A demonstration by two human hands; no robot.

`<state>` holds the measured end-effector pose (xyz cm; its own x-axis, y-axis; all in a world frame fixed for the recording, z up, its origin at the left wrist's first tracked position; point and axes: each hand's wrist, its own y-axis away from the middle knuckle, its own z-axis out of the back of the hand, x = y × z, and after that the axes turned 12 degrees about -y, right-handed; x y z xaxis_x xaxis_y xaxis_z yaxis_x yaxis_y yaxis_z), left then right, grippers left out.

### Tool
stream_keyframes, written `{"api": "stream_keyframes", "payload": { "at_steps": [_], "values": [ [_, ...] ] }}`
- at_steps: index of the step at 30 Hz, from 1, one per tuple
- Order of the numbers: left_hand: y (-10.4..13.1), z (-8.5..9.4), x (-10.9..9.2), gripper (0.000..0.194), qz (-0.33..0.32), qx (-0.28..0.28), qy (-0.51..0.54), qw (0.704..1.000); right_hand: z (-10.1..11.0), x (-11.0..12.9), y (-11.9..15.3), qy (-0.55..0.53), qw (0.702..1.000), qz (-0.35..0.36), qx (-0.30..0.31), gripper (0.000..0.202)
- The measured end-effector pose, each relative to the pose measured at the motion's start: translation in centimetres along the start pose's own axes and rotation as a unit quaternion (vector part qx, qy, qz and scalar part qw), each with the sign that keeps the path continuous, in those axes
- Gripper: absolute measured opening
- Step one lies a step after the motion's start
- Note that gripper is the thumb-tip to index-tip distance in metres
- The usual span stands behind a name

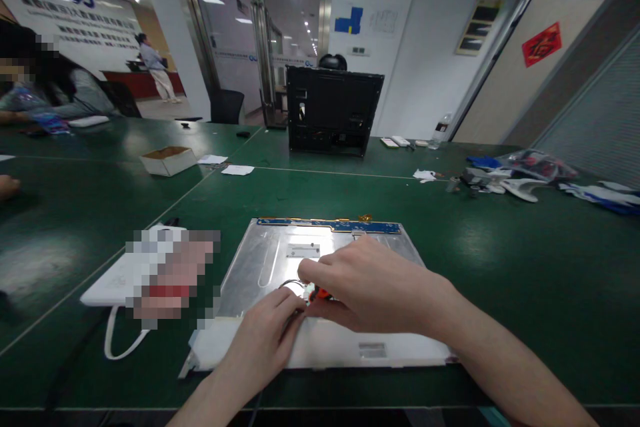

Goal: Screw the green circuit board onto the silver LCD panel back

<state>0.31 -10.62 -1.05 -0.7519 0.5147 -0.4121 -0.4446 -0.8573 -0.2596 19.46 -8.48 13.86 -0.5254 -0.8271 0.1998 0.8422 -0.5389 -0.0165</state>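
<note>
A flat metal display panel (pixel 273 257) lies on the green table before me, with a blue circuit strip (pixel 300 224) along its far edge and a white strip (pixel 340 350) along its near edge. My right hand (pixel 357 280) is closed around a small red-and-black tool (pixel 320 293), whose exact kind is mostly hidden by the fingers. Close beside it, my left hand (pixel 267 330) has its fingers pressed together over the middle of the panel; whatever they pinch is hidden. A thin dark wire (pixel 290 282) loops out near the left fingertips.
Left of the panel are a white device (pixel 117 277) with a white cable (pixel 113 340) and a pixelated area. Farther off stand a black monitor casing (pixel 335 110) and an open carton (pixel 169 161). Gloves and loose parts (pixel 520 187) lie right; another person's hand (pixel 7 187) rests far left.
</note>
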Motion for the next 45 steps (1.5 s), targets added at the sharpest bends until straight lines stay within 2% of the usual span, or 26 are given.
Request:
{"api": "stream_keyframes", "payload": {
  "at_steps": [9,20,30,45],
  "values": [
    [-0.17,0.22,-0.15,0.015,0.005,0.012,-0.009,1.000,0.22,0.10,0.22,-0.016,0.999,0.035,-0.001,0.014],
    [0.06,-0.28,0.15,0.019,-0.003,0.003,-0.009,1.000,-0.21,-0.14,-0.12,0.019,0.999,-0.007,-0.025,0.013],
    [-0.09,0.16,-0.12,0.015,0.005,0.015,-0.007,1.000,0.06,-0.04,0.13,-0.005,0.999,0.034,-0.008,0.009],
    [0.02,-0.11,0.08,0.017,0.003,0.018,0.005,1.000,-0.34,-0.21,-0.04,0.011,1.000,-0.005,-0.028,0.011]
  ]
}}
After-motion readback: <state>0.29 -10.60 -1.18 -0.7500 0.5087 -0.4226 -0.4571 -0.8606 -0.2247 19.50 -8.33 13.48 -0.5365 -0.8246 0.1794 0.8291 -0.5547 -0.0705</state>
